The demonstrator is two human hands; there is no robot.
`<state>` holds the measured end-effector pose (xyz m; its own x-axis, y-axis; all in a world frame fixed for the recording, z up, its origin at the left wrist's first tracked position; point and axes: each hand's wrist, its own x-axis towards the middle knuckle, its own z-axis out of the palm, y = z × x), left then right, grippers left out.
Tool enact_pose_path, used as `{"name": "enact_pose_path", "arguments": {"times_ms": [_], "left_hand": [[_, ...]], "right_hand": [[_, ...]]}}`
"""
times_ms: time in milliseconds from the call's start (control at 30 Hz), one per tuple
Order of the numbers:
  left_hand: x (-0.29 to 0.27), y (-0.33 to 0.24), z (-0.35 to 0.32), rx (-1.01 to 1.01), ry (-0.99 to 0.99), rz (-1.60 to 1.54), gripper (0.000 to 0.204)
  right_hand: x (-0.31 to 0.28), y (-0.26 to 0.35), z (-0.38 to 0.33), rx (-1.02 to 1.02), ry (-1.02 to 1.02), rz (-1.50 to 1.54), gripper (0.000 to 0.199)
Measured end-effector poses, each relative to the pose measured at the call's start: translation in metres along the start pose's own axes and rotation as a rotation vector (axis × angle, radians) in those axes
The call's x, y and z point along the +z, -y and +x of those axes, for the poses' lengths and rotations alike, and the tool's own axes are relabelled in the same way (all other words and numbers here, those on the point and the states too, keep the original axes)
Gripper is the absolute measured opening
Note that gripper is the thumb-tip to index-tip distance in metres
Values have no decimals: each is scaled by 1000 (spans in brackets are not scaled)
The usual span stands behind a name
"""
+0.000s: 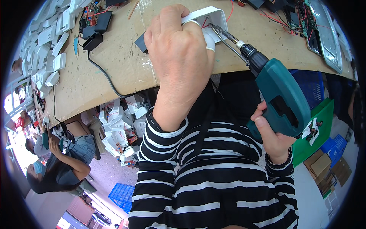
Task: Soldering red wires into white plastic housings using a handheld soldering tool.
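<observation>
Screwing into a white casing at the near table edge.
Left hand is clamping the casing down — right hand is gripping a teal power screwdriver, its bit touching the casing's right side.

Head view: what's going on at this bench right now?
A person in a striped top holds a white plastic casing down on the cardboard-covered bench with the left hand. The right hand grips a teal power screwdriver, its bit reaching into the open casing where red wires show. More white casings are piled at the bench's left end, and other people sit lower left.
</observation>
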<state>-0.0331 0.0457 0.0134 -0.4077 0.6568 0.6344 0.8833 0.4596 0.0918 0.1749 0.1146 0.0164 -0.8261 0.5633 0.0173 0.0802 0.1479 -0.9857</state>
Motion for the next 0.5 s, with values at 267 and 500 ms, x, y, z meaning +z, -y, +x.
{"name": "enact_pose_path", "arguments": {"times_ms": [267, 500], "left_hand": [[1, 0, 0, 3, -9, 12, 9], [-1, 1, 0, -11, 1, 6, 9]], "right_hand": [[-6, -1, 3, -76, 120, -45, 52], [-11, -4, -3, -79, 152, -33, 58]]}}
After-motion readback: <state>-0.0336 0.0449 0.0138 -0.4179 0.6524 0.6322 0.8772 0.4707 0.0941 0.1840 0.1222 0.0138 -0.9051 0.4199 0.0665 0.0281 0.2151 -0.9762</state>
